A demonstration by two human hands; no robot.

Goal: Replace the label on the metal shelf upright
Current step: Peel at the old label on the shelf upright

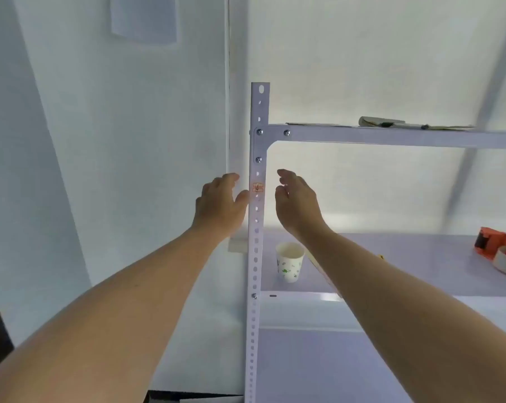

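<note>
Item: label, orange print, stuck on upright below the top shelf bracket | left hand, right hand: flanking it, fingers loosely curled, holding nothing | Step: probably approach to peel | Next: lift a label corner by fingernail.

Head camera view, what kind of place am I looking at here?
Likely a storeroom or workshop corner, though I can't be sure: a bolted metal shelf upright with a small label, plus a tape dispenser and a paper cup sitting on the shelf.
</note>
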